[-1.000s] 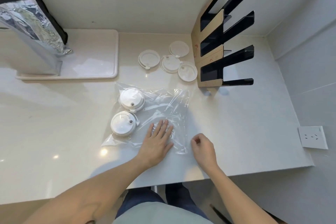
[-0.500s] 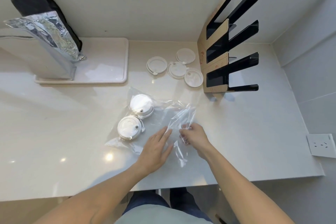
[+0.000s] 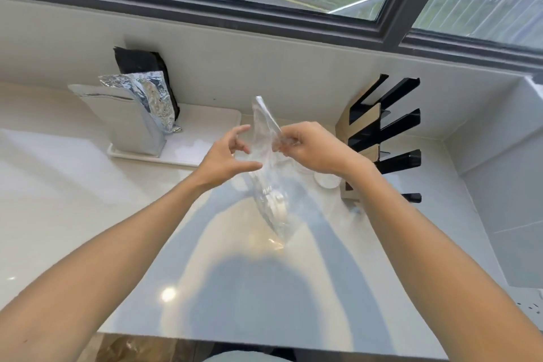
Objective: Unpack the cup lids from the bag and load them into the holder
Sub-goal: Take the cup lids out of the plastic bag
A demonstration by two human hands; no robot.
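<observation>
My right hand pinches the upper edge of a clear plastic bag and holds it up above the counter. White cup lids hang in the bag's lower part, blurred through the plastic. My left hand is just left of the bag, fingers spread and curled toward it; whether it touches the plastic is unclear. The black slotted lid holder with cardboard backing stands to the right against the wall. One loose white lid shows on the counter beneath my right wrist; other loose lids are hidden by my hands.
A silver foil pouch and a black pouch stand on a white tray at the back left. A window runs along the back wall. A white wall socket sits at the lower right. The counter's front edge is near my body.
The bag went from lying flat on the counter to hanging upright in my right hand. My left hand came off the bag and rose beside it. My head tilted up, showing the window.
</observation>
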